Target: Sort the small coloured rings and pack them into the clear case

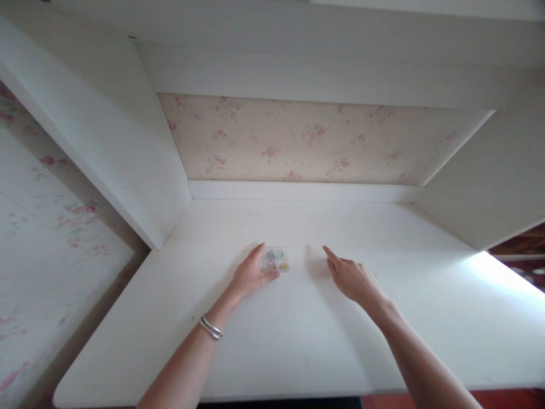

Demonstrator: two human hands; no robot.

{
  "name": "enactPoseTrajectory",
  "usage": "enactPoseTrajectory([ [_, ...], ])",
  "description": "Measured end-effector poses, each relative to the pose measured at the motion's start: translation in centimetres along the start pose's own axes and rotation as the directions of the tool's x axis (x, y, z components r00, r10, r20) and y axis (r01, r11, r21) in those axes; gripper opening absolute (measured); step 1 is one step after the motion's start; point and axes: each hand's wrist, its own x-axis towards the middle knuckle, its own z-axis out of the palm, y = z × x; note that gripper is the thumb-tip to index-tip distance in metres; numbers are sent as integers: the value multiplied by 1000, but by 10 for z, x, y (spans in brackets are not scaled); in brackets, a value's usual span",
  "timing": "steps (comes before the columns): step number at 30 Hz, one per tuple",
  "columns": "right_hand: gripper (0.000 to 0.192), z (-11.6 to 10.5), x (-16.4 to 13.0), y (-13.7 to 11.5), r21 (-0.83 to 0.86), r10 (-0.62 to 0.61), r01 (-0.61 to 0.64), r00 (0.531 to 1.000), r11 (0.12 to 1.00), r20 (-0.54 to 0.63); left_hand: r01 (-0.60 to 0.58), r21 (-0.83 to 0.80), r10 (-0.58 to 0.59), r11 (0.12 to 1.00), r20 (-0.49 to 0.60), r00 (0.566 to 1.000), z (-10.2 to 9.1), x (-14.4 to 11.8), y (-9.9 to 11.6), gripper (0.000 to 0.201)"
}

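Observation:
A small clear plastic case (276, 259) lies on the white desktop (272, 341). It has several round compartments with small coloured contents, one of them yellow; what they are is too small to tell. My left hand (252, 274) grips the case from its left side, thumb at the near edge and fingers at the far edge. To the right of the case, apart from it, my right hand (348, 274) hovers over the desktop and casts a shadow there. Its index finger points forward and the other fingers bend loosely, with nothing visible in them.
White side panels (106, 125) enclose the desk left and right, and an overhead white panel (323, 74) spans the top. Floral wallpaper (293, 139) covers the back wall. A dark speck (192, 318) lies near my left wrist. Reddish flooring (387, 401) shows below the front edge.

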Motion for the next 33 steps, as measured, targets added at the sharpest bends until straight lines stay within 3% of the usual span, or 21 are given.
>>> enactPoseTrajectory([
  [3,45,-11,0,-5,112,6,6,995,994,-101,-1,5,1,1000,14,1000,-1,2,-2,83],
  [5,42,-15,2,-12,358,51,4,989,934,-142,2,2,-2,1000,36,999,-1,4,-2,85],
  [9,45,-12,6,-39,813,155,-65,987,579,-31,1,-24,1,1000,83,997,-2,6,-2,88],
  [13,55,2,14,-76,976,140,-63,990,210,34,5,-30,-3,1000,52,999,1,4,-3,87],
  [15,59,12,19,-88,988,129,-103,988,119,87,11,-36,-10,999,44,999,1,3,-2,86],
  [17,59,22,24,-95,974,150,-154,980,165,130,10,-41,-8,999,44,999,1,2,-2,87],
  [22,48,39,30,-95,838,188,-128,982,531,30,-2,-39,4,999,49,999,-1,3,-1,91],
  [25,43,41,27,-94,715,167,-91,985,693,-36,9,-42,-6,999,53,999,1,3,-3,93],
  [28,39,42,25,-94,635,109,-44,992,771,-64,-4,-45,6,999,37,999,2,3,-4,95],
  [33,36,47,23,-92,641,29,42,995,767,-100,-39,-28,41,999,56,998,-1,4,-2,93],
])
